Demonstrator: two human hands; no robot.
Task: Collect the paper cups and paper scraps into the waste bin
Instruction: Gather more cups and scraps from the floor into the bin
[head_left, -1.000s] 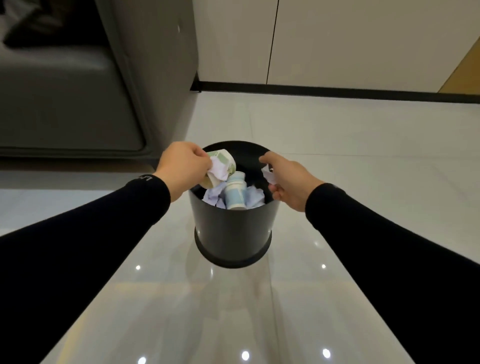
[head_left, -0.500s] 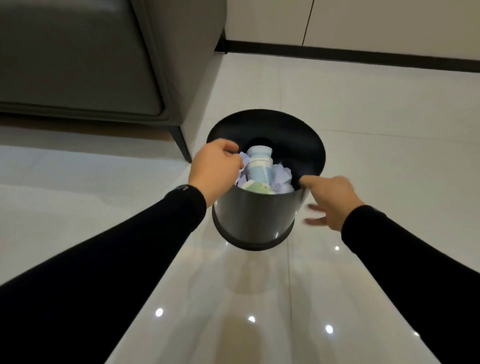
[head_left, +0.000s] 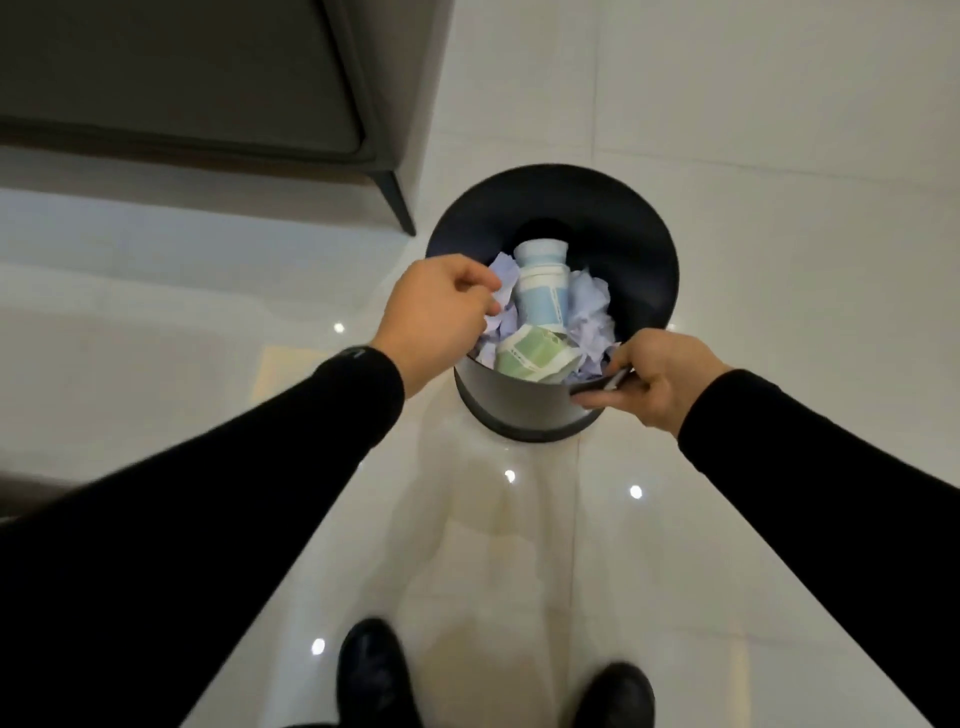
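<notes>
My right hand (head_left: 655, 378) pinches the near right part of the waste bin's (head_left: 644, 270) rim, thumb on the inside edge and the other fingers curled against the outer wall, so the rim sits clamped between them. My left hand (head_left: 435, 318) hangs over the left side of the opening with its fingers curled loosely inward; the fingertips lie against the crumpled paper at that side, but I cannot tell whether they actually hold any of it.

The bin is black and round, and stands on the pale glossy floor (head_left: 727, 156). Inside it, a blue and white paper cup (head_left: 540, 291) lies along the middle with a second white cup (head_left: 540, 251) at its far end. A crushed green and white cup (head_left: 535, 354) rests against the near wall, just below the blue one. White paper scraps (head_left: 589, 312) fill the space around the cups on both sides, touching them and the bin walls.

Both my arms are in black sleeves (head_left: 218, 499) reaching forward from the lower corners. The toes of my two dark shoes (head_left: 371, 670) show at the bottom edge, well short of the bin. A grey sofa (head_left: 208, 78) with a thin dark leg (head_left: 397, 205) stands on the floor to the upper left, the leg close to the bin's left rim but apart from it.
</notes>
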